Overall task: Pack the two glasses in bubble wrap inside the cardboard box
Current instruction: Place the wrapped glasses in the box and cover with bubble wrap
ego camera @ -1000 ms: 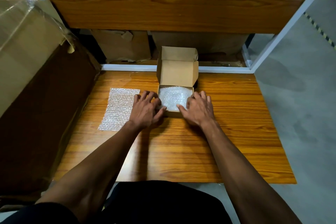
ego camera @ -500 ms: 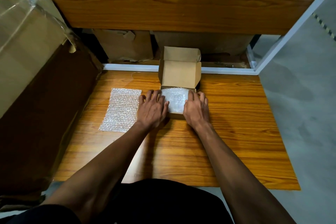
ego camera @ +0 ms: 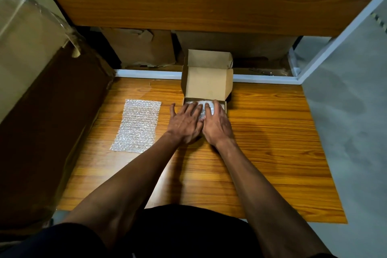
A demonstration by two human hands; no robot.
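Hands have closed in from the box edges: left hand (ego camera: 184,122) and right hand (ego camera: 216,124) now lie side by side, fingers straight, pressing the bubble wrap bundle (ego camera: 206,105) down into the cardboard box (ego camera: 207,81) at the table's (ego camera: 272,132) far middle. Glasses are hidden. A spare sheet (ego camera: 137,124) lies left; closing the lid seems next.
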